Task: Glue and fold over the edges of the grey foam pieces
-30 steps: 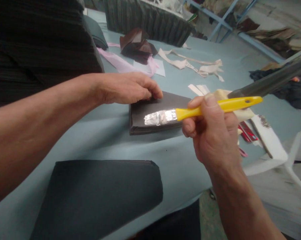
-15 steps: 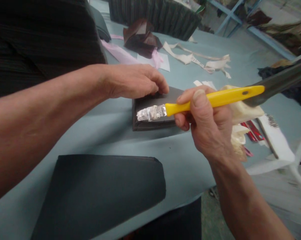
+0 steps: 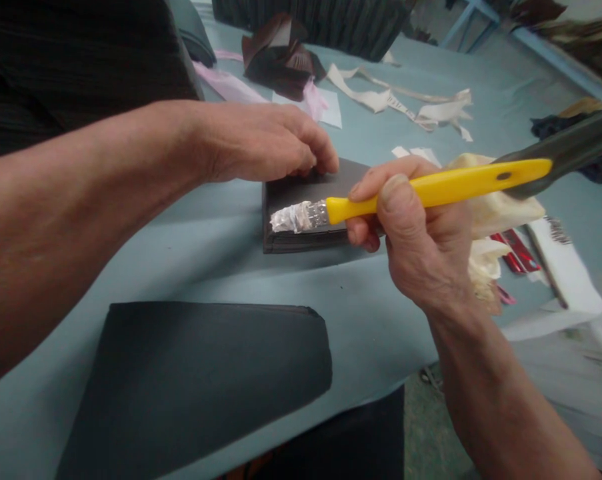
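My right hand (image 3: 421, 240) is closed around the yellow handle of a paintbrush (image 3: 451, 190), thumb on top. Whitish dried stuff cakes its ferrule and bristles, which point left over the near left edge of a stack of thin dark pieces (image 3: 305, 190). Whether the bristles touch the top piece, I cannot tell. At the stack's far left side my left hand (image 3: 275, 143) rests with bent fingers close together, their tips down on the top. Anything pinched between them is hidden. Nearer to me, a larger dark tapered piece (image 3: 205, 380) lies flat.
A tall dark stack (image 3: 81, 60) rises at the left, and a dark row of pieces (image 3: 321, 23) stands behind. Brown scraps (image 3: 283, 60), pink cloth (image 3: 225, 83) and white strips (image 3: 371, 100) lie across the blue-green table (image 3: 381, 300). Red packets (image 3: 515, 253) are at the right.
The view has shifted slightly, with most things a little higher in the picture. Both hands keep nearly the same place at the stack, and the brush is still in my right hand.
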